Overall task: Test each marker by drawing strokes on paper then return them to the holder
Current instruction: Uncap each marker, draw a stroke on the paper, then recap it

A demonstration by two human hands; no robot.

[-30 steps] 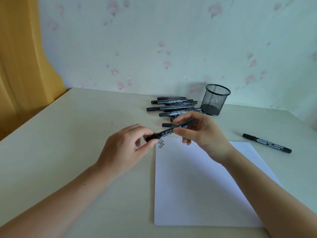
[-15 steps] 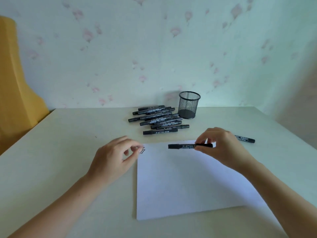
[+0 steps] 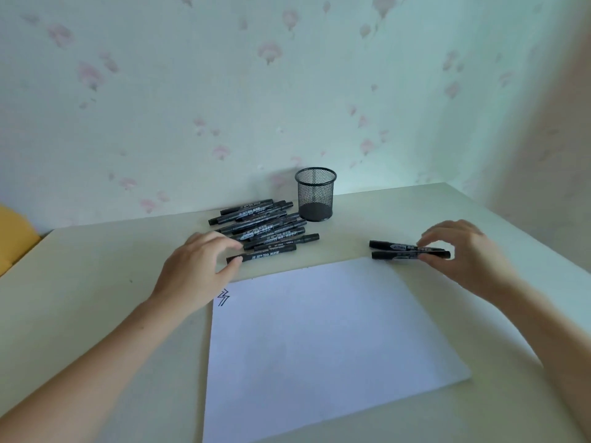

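A white sheet of paper lies in front of me with a small black zigzag stroke at its far left corner. My right hand pinches the right end of a black marker, which sits low at the table beside a second marker lying just behind it. My left hand is spread, its thumb at the left end of the nearest marker of a pile of several black markers. An empty black mesh holder stands upright behind the pile.
The pale table ends at a flowered wall just behind the holder. A yellow curtain shows at the far left. The table's right edge runs close past my right hand.
My right hand carried the marker rightward off the paper and down beside the lone marker. My left hand left the paper's corner and reached forward to the pile.
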